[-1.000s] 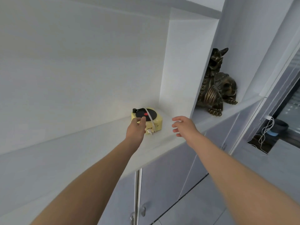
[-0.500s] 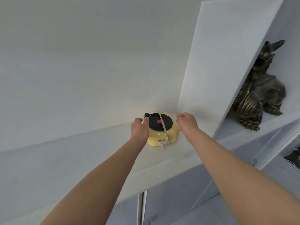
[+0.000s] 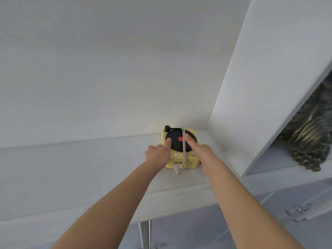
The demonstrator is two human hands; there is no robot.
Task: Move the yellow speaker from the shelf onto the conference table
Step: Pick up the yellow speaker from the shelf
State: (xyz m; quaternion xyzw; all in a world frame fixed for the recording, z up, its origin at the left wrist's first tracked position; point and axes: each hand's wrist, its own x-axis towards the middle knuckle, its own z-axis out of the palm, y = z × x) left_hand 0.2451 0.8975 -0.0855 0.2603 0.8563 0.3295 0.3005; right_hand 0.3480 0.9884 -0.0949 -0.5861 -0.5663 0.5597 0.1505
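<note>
The yellow speaker (image 3: 181, 155) is a small record-player-shaped box with a black disc, a red centre dot and a white cord wrapped over it. It sits on the white shelf (image 3: 89, 169), tucked into the back right corner against the divider. My left hand (image 3: 158, 153) grips its left side, thumb pressed on the black disc. My right hand (image 3: 201, 151) grips its right side, thumb resting on the disc beside the red dot. The fingers of both hands are hidden behind the speaker's sides. The conference table is out of view.
A white vertical divider (image 3: 251, 97) stands immediately right of the speaker. Beyond it, a dark bronze beast statue (image 3: 312, 133) occupies the neighbouring compartment. Grey cabinet doors (image 3: 197, 230) with a metal latch (image 3: 298, 211) lie under the shelf edge.
My view has come closer to the shelf. Both hands went from beside the speaker to clasping its sides, with the thumbs now on the black disc.
</note>
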